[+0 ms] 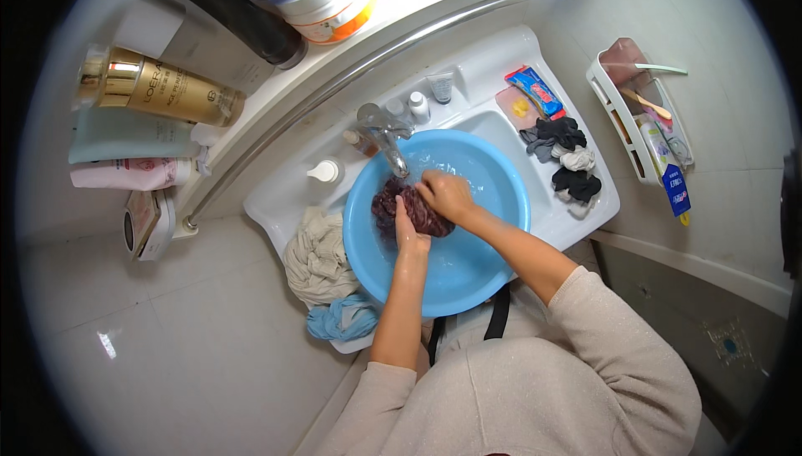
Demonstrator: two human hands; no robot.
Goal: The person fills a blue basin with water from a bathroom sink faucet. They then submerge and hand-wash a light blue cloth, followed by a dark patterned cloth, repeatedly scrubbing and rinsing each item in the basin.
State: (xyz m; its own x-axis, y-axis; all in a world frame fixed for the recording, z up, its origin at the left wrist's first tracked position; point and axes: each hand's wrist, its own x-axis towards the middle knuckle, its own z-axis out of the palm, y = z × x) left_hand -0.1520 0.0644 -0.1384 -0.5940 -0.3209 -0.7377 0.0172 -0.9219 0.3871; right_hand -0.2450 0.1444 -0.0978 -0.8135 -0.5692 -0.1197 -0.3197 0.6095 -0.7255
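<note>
A bunched, wet, dark maroon cloth (430, 218) is between my two hands, over a light blue plastic basin (520, 230) with water in it. My left hand (409, 226) cups the cloth from the near side, fingers pressed up along it. From the right, my right hand (445, 195) grips the cloth with its fingers curled in. The chrome faucet (388, 138) reaches over the basin rim, its spout just above the cloth. Part of the cloth hangs left of my left hand, close to the water.
The basin sits in a white washbasin (601, 197). Beige cloth (317, 257) and blue cloth (342, 317) lie left; several dark and pale socks (572, 159) lie right. A white pump bottle (327, 173) stands by the faucet. Above are a metal rail (368, 63) and a crowded shelf.
</note>
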